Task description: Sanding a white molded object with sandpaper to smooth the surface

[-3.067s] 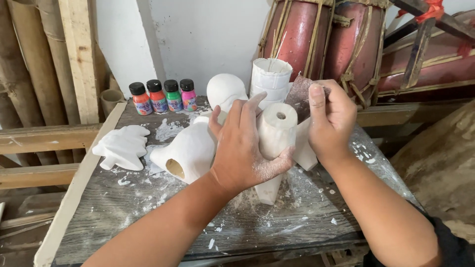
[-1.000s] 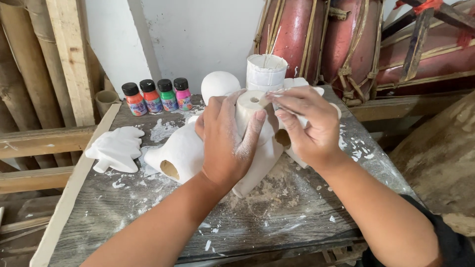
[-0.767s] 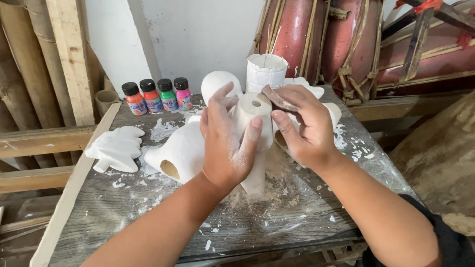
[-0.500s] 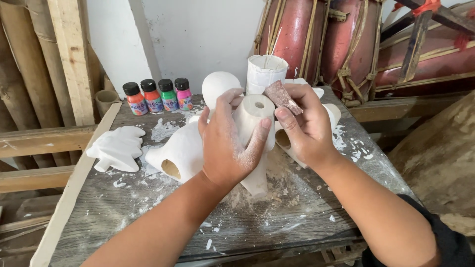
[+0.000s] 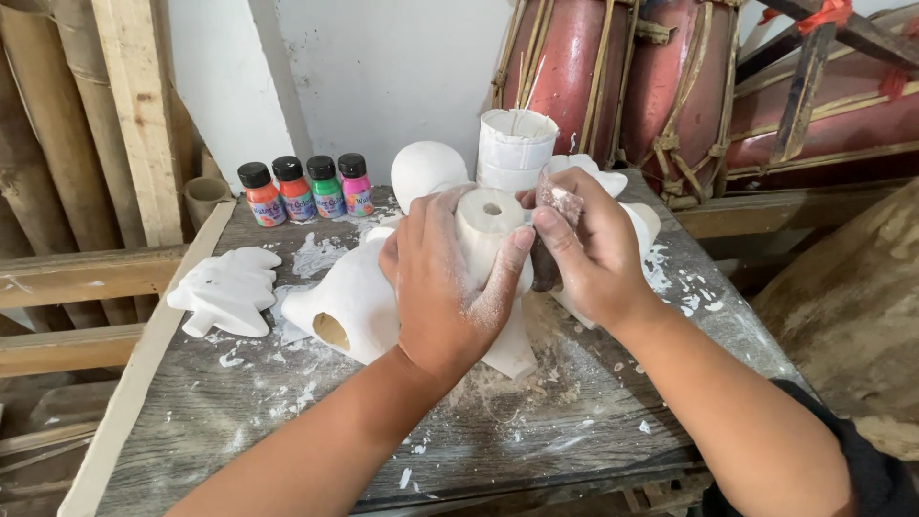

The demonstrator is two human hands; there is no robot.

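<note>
Dusty tabletop [image 5: 287, 421] lies under both hands; left hand [image 5: 450, 287] wraps the upright white cast [image 5: 490, 218]; right hand [image 5: 589, 249] pinches a small dark abrasive piece [image 5: 549, 263] against its side; fallen powder suggests smoothing is underway, unfinished; paint bottles [image 5: 306, 189] beyond the left hand stand capped, casts unpainted.
</note>
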